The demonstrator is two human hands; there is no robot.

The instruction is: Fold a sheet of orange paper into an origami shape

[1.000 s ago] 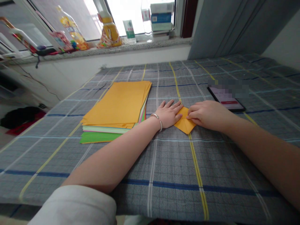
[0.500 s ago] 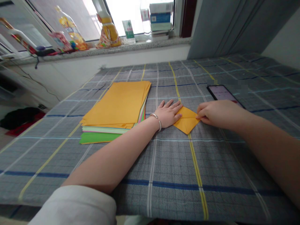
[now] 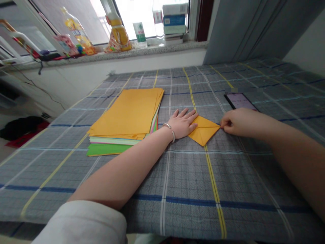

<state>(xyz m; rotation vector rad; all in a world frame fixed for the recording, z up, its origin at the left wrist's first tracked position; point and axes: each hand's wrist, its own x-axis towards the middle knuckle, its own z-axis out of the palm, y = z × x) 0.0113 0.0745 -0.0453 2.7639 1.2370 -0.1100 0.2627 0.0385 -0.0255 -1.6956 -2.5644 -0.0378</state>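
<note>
A small piece of folded orange paper (image 3: 204,130) lies on the checked cloth, four-sided, with crease lines across it and a pointed corner on the right. My left hand (image 3: 182,122), wearing a silver bangle, rests flat on its left part with fingers spread, hiding that end. At the right corner, my right hand (image 3: 235,122) has its fingers closed on the tip, thumb and forefinger pressed together there. Left of my hands sits a stack of coloured paper (image 3: 129,112), orange sheets on top, with white, pink and green edges showing beneath.
Just beyond my right hand a phone (image 3: 240,100) lies with its screen lit, partly covered by the hand. The grey checked cloth (image 3: 188,183) spreads over the whole surface. Bottles, a tube and stacked boxes (image 3: 174,19) line the windowsill (image 3: 152,50) at the back.
My right hand has slid a little to the right, and more of the paper's pointed right corner now shows. My left hand stays in place on the paper.
</note>
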